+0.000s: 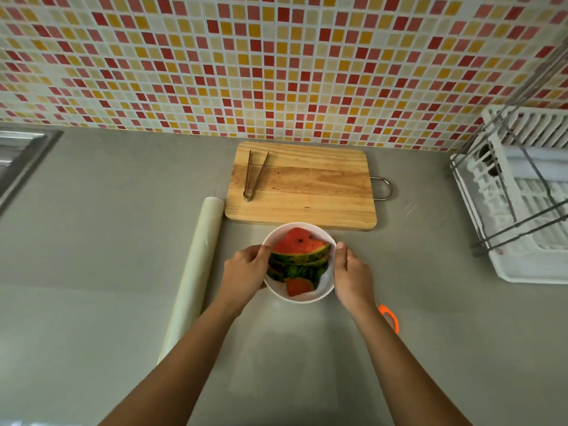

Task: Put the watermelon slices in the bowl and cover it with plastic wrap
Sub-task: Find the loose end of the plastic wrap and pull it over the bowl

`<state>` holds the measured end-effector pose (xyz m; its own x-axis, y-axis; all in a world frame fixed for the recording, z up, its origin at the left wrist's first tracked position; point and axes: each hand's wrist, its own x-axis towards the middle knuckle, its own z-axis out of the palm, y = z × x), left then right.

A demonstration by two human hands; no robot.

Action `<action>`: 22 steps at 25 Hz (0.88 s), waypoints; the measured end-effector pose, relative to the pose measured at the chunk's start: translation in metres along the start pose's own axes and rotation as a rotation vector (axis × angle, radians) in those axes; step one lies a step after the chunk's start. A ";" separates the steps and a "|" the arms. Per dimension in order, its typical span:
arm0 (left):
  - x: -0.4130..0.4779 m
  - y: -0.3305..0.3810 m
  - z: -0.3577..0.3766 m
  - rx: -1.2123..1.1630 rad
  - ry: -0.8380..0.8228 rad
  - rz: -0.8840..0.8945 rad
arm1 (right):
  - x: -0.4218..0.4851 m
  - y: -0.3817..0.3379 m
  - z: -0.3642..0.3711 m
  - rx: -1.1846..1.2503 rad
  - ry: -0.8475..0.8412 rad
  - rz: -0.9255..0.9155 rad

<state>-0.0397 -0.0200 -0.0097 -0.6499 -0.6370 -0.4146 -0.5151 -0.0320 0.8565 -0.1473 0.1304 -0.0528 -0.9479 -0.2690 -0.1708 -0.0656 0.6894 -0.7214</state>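
Bowl (299, 299) sits just nearer than the cutting board (301, 192), watermelon slices (299, 252) piled inside. Left hand (246, 270) and right hand (352, 273) clasp opposite sides of the rim, thumbs on top. Probably heavy, wet and slick; best held by the walls. Plastic wrap roll (199, 265) lies just left of the bowl.

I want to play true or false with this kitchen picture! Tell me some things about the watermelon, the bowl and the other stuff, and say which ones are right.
1. The watermelon slices are in the white bowl. True.
2. The tongs lie on the grey counter. False: they lie on the wooden cutting board.
3. The plastic wrap roll lies to the left of the bowl. True.
4. Only one hand touches the bowl. False: the left hand and the right hand hold its two sides.
5. A watermelon slice is on the cutting board. False: only the tongs are on it.
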 end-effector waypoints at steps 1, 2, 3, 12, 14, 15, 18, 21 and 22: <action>-0.008 -0.006 -0.001 0.010 -0.007 0.008 | -0.010 0.004 -0.001 0.004 0.003 0.001; -0.016 -0.011 -0.002 0.028 -0.013 0.019 | -0.018 0.007 -0.001 0.011 -0.002 -0.004; -0.021 -0.016 -0.004 0.041 -0.013 0.032 | -0.025 0.010 -0.002 0.020 -0.009 -0.013; 0.002 -0.024 -0.051 0.376 0.321 0.222 | -0.027 0.016 0.000 0.015 -0.001 -0.056; 0.024 -0.039 -0.100 0.344 0.448 0.188 | -0.026 0.018 0.001 0.027 0.003 -0.052; 0.031 -0.048 -0.117 0.282 0.408 0.100 | -0.026 0.019 0.002 0.026 0.002 -0.051; 0.031 -0.071 -0.126 0.204 0.084 -0.121 | -0.025 0.022 0.004 0.032 0.013 -0.051; 0.031 -0.074 -0.118 0.182 0.030 -0.127 | -0.025 0.022 0.006 0.023 0.026 -0.036; 0.032 -0.073 -0.118 0.164 0.027 -0.126 | -0.025 0.021 0.005 0.023 0.029 -0.028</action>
<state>0.0428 -0.1293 -0.0492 -0.5605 -0.6566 -0.5047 -0.6768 0.0120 0.7361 -0.1236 0.1483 -0.0675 -0.9543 -0.2685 -0.1311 -0.0857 0.6662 -0.7408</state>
